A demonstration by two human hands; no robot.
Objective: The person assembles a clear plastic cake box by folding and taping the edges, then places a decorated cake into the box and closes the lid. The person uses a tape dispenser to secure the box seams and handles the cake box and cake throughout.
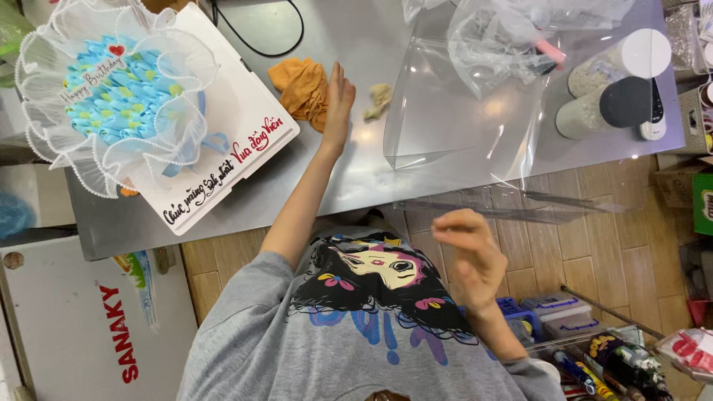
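The left hand (338, 104) is reaching out over the grey metal table (356, 178) in the upper middle of the frame, fingers held straight and close together, palm side turned toward the orange cloth (301, 87). It is lying just beside that cloth, and whether it is actually touching the cloth or the tabletop I cannot tell. A small beige crumpled scrap (379, 100) is sitting on the table just to the right of this hand.

The right hand (469, 256) is hovering in the lower middle of the frame, off the table edge and above the wooden floor (594, 245). Its fingers are loosely curled and it is looking slightly blurred; it is sitting just beneath the lower edge of a large clear plastic sheet (460, 126), but whether it is gripping that sheet I cannot tell. The sheet is spreading from the table's right half out past its edge.

In the upper left of the frame a cake (119, 89) with blue and yellow frosting and a white ruffled collar is resting on a white square board (245, 126) with handwriting along its edge. At the upper right, two round jars (616, 89) are lying on their sides near crumpled clear bags (505, 37). At the bottom right, a clear box of tubes and bottles (601, 364) is standing on the floor. The person is wearing a grey printed shirt (356, 334).
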